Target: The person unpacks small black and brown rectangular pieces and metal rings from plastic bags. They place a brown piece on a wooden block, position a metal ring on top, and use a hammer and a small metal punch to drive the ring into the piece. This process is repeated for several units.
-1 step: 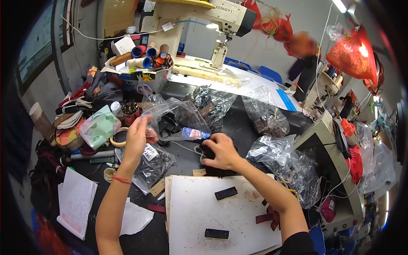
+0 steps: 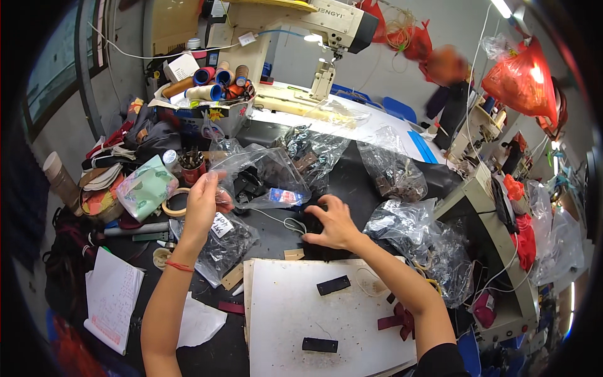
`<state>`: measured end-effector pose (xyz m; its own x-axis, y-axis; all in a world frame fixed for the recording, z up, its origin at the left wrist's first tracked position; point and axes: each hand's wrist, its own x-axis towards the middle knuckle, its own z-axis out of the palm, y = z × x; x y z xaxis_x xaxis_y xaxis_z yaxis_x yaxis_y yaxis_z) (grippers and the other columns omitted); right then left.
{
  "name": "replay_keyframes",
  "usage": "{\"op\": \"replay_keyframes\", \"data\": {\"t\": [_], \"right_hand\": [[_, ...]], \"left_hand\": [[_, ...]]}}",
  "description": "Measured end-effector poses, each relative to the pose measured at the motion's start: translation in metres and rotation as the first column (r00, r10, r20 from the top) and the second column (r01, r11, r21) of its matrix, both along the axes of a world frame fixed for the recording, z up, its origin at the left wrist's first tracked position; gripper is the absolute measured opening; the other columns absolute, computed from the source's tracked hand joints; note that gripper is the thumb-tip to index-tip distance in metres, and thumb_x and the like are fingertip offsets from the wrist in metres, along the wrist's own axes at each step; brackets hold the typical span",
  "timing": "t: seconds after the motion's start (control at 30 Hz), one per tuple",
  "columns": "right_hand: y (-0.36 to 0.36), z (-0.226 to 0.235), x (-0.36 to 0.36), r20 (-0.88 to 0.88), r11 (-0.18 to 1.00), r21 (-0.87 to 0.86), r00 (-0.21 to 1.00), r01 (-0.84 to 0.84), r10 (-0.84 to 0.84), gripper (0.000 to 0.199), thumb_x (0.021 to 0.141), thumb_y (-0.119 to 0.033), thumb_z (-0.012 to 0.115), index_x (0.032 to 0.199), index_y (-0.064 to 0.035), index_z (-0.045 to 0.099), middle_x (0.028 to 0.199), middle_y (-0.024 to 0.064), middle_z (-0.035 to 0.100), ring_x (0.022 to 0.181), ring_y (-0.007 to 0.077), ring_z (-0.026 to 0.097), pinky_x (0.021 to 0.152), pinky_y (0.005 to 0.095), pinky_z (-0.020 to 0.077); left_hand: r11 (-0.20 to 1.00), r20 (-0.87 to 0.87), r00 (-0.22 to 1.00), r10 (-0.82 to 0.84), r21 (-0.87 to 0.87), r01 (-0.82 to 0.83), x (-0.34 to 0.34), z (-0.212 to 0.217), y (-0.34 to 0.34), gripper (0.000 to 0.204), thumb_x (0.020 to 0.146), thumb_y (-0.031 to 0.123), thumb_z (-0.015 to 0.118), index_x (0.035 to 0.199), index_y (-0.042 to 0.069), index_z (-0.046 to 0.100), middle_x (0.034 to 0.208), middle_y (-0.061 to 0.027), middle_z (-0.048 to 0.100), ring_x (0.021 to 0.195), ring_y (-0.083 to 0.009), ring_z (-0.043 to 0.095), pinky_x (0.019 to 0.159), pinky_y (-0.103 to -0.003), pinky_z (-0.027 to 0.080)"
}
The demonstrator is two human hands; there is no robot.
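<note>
My left hand point(image 2: 210, 195) is closed on the edge of a clear plastic bag point(image 2: 257, 163), which stretches right from the fingers. Inside or under that bag lie black pieces point(image 2: 250, 182) and a small blue-and-red packet point(image 2: 286, 196). My right hand point(image 2: 333, 224) arches over a dark heap point(image 2: 320, 251) with thumb and fingers apart; part of the heap is hidden beneath the palm. A thin white cord point(image 2: 292, 224) loops beside the right thumb. Below, a white board point(image 2: 289, 314) carries two black strips point(image 2: 333, 285) and a dark red ribbon piece point(image 2: 397, 322).
Clear bags with dark contents point(image 2: 392, 173) lie beyond and right of my right hand. A sewing machine point(image 2: 326, 31) stands at the back. Thread spools point(image 2: 207, 93), a tape roll point(image 2: 176, 203) and a notepad point(image 2: 113, 298) are on the left. A red bag point(image 2: 524, 81) hangs at right.
My right hand has shifted slightly right and its fingers have spread a little over the dark heap. The left hand with the plastic bag stays in place.
</note>
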<state>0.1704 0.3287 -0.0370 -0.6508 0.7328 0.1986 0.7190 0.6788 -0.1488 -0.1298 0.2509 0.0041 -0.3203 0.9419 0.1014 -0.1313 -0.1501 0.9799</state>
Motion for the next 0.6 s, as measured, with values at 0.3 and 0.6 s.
{"op": "replay_keyframes", "data": {"t": [0.3, 0.6], "right_hand": [[-0.028, 0.0, 0.006, 0.176, 0.912, -0.311, 0.959, 0.268, -0.222, 0.078, 0.067, -0.045, 0.072, 0.137, -0.0248, 0.044, 0.137, 0.0326, 0.03, 0.122, 0.0568, 0.031, 0.098, 0.057, 0.039], [-0.042, 0.003, 0.003, 0.006, 0.95, -0.249, 0.981, 0.19, -0.194, 0.059, 0.064, -0.024, 0.073, 0.118, -0.009, 0.052, 0.127, 0.0253, 0.043, 0.108, 0.0469, 0.049, 0.093, 0.0479, 0.0438]], "left_hand": [[0.962, -0.688, 0.673, 0.273, 0.2, -0.185, 0.024, 0.014, -0.008, 0.038, 0.087, 0.019, 0.061, 0.117, -0.002, 0.053, 0.09, -0.0147, 0.057, 0.077, -0.0259, 0.058, 0.07, -0.035, 0.046], [0.976, -0.734, 0.644, 0.217, 0.182, -0.121, 0.039, 0.016, -0.024, 0.037, 0.091, 0.019, 0.054, 0.121, -0.002, 0.05, 0.107, -0.0173, 0.056, 0.083, -0.0293, 0.059, 0.073, -0.039, 0.046]]}}
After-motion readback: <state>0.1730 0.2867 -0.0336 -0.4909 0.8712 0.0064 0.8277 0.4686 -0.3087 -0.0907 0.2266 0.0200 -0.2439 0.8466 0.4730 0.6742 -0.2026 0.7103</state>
